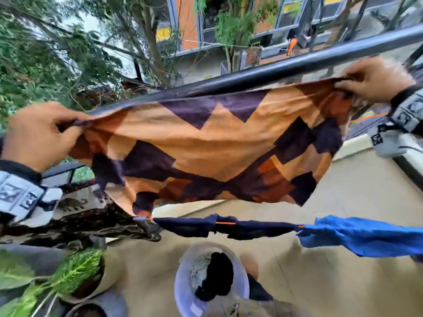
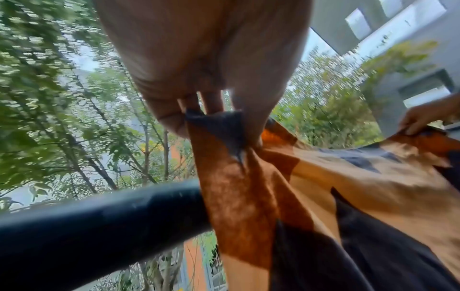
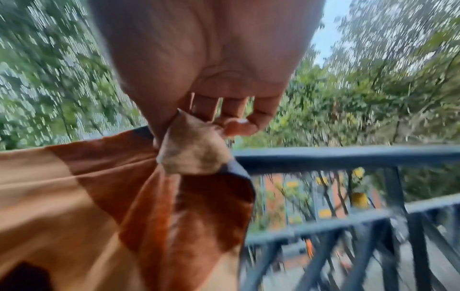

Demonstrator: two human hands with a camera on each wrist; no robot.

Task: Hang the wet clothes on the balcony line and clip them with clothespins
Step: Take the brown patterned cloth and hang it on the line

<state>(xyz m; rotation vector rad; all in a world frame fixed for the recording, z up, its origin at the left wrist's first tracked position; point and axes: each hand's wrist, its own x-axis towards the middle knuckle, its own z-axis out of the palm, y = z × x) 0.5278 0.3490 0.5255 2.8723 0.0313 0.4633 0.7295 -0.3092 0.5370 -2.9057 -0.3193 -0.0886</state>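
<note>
both hands are up and well apart, each pinching one top corner of a patterned cloth (image 1: 206,138) in tan, rust and dark purple. left hand (image 1: 39,136) grips the left corner w/ thumb and curled fingers; right hand (image 1: 375,80) grips the right corner the same way, fabric bunched under its fingers (image 3: 209,109). the cloth is stretched between them, long axis running left to right, roughly parallel to the black balcony railing (image 1: 286,67) just beyond its top edge. from the left wrist view the cloth looks partly draped against the rail; can't tell if it rests on it. the orange clothesline (image 1: 225,223) runs nearer the person and lower, below the cloth's hanging hem, already carrying a dark navy garment (image 1: 187,226) and a blue garment (image 1: 357,236). a lilac basin (image 1: 183,291) w/ more dark laundry sits on the floor below. prob next: lay the top edge over a support, both hands about equally near. no clothespins visible.
</note>
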